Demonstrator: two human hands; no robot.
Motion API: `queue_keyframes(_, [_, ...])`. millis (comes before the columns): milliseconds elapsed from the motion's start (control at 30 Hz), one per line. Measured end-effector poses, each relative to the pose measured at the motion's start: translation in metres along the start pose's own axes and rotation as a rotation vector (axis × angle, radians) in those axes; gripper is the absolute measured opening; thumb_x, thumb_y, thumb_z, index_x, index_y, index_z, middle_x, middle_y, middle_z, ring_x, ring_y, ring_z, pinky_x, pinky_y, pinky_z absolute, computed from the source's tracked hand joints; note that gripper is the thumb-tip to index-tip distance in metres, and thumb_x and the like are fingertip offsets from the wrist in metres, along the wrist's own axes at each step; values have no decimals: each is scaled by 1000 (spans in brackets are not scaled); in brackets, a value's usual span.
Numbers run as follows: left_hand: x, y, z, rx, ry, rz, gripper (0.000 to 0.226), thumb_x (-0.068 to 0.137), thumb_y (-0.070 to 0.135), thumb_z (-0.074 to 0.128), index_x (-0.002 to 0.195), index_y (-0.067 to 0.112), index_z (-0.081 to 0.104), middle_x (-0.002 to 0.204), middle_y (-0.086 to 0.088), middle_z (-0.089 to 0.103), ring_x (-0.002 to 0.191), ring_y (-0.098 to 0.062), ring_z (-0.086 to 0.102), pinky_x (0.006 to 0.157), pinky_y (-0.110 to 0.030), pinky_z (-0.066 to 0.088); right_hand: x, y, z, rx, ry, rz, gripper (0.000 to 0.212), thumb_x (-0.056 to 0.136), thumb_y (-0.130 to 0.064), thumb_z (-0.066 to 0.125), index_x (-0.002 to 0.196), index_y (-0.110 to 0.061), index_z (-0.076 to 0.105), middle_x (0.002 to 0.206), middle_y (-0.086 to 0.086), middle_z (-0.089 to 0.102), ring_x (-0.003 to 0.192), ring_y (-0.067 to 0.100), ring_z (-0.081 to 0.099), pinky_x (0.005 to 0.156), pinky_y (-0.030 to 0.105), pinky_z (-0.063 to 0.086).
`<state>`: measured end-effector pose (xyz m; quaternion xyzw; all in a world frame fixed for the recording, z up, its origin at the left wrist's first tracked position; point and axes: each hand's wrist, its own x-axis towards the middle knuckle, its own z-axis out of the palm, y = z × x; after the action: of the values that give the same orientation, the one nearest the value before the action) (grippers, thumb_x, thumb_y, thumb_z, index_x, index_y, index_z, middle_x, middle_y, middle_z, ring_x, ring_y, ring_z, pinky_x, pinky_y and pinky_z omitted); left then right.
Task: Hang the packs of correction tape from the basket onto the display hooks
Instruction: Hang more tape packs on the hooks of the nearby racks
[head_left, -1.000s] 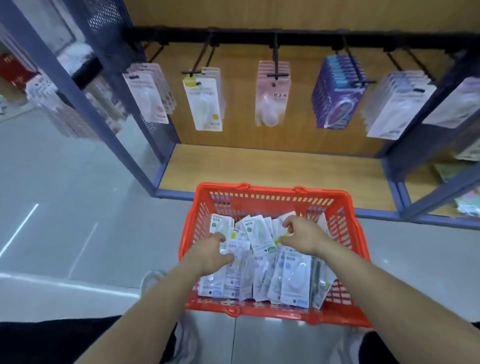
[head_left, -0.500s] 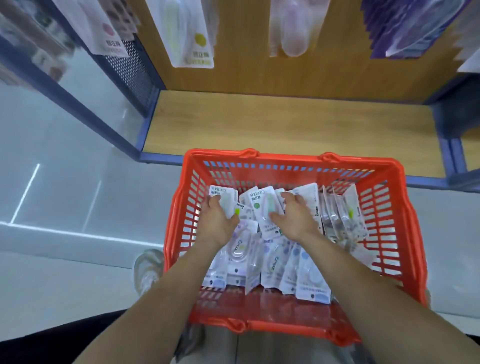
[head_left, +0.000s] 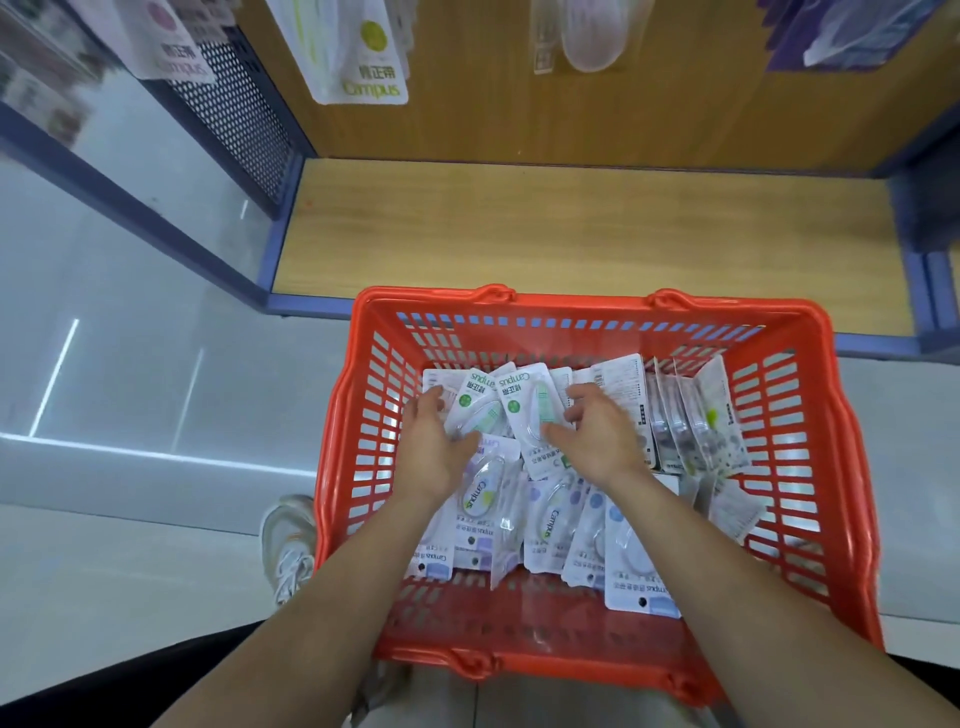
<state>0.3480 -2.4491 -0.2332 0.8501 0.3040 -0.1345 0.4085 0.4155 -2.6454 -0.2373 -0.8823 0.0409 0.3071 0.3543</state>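
Observation:
A red plastic basket (head_left: 852, 467) stands on the floor before the display and holds several white packs of correction tape (head_left: 550, 525). Both my hands are down inside it, at the far end of the pile. My left hand (head_left: 434, 452) grips a green-dotted pack (head_left: 475, 410), fingers behind it and thumb on its front. My right hand (head_left: 600, 441) pinches the right edge of a second green pack (head_left: 522, 408) between thumb and curled fingers. Only the lower ends of hanging packs (head_left: 371, 62) show at the top; the hooks are out of view.
The wooden bottom shelf (head_left: 571, 228) of the blue-framed display lies just beyond the basket. A perforated blue side panel (head_left: 244, 119) stands at its left. More packs stand on edge at the basket's right side (head_left: 691, 421). A white shoe (head_left: 288, 545) is left of the basket.
The view has tilted down and closer, so the hooks left the frame. Both hands moved toward the basket's far end and closed on the two green packs.

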Motion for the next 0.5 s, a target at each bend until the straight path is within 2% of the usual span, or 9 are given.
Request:
queue_keyframes(33, [1, 1, -1, -64, -17, -36, 72, 86, 15, 80, 149, 9, 44, 131, -6, 55, 113, -21, 58, 90, -24, 51, -1, -1, 0, -10, -8, 2, 66, 89, -38, 75, 144, -13, 49, 118, 2, 63, 112, 23, 61, 88, 33, 46])
queue_keyframes(67, [2, 2, -1, -125, -44, -62, 66, 88, 13, 78, 146, 9, 48, 124, -4, 61, 105, -22, 63, 76, -18, 54, -2, -1, 0, -17, -16, 7, 66, 91, -41, 72, 145, -13, 48, 114, 0, 63, 111, 22, 61, 91, 35, 48])
queue_keyframes(133, [3, 4, 0, -169, -85, -54, 33, 93, 12, 73, 124, 12, 64, 110, -4, 71, 90, -22, 68, 56, -11, 50, -2, -1, 0, -31, -36, 15, 66, 93, -45, 69, 147, -13, 48, 112, 0, 64, 112, 22, 61, 97, 40, 49])
queue_keyframes(167, [3, 5, 0, -165, -86, -30, 20, 94, 13, 71, 113, 15, 67, 103, -2, 73, 86, -22, 69, 55, -13, 51, -2, -1, 0, -40, -49, 20, 66, 93, -46, 67, 147, -15, 48, 115, 2, 64, 115, 23, 60, 99, 42, 49])
queue_keyframes(267, [3, 7, -3, -180, -52, 0, 11, 96, 16, 68, 107, 17, 66, 90, 9, 68, 84, -19, 67, 76, -34, 56, 0, -3, -3, -35, -92, 33, 58, 90, -50, 69, 139, -23, 54, 127, 4, 54, 118, 26, 57, 103, 45, 48])
queue_keyframes(367, [4, 7, -7, -316, -12, -31, 16, 96, 14, 68, 111, 12, 66, 101, 1, 70, 95, -22, 69, 89, -46, 57, -1, -7, -2, 55, -99, 33, 44, 78, -46, 84, 108, -27, 58, 123, 0, 47, 111, 21, 55, 101, 41, 48])
queue_keyframes(433, [5, 7, -10, -362, 31, -30, 18, 96, 13, 68, 114, 12, 65, 109, -5, 71, 102, -24, 69, 91, -49, 57, -2, -9, 0, 120, -55, -4, 45, 72, -39, 91, 96, -26, 54, 111, -3, 57, 102, 19, 58, 89, 37, 51])
queue_keyframes(500, [6, 13, -15, -376, 80, 17, 19, 97, 13, 67, 115, 13, 63, 112, -4, 72, 104, -22, 70, 90, -48, 57, -6, -12, -1, 268, 2, -18, 43, 76, -24, 90, 93, -24, 50, 100, -3, 63, 90, 17, 62, 70, 28, 48])
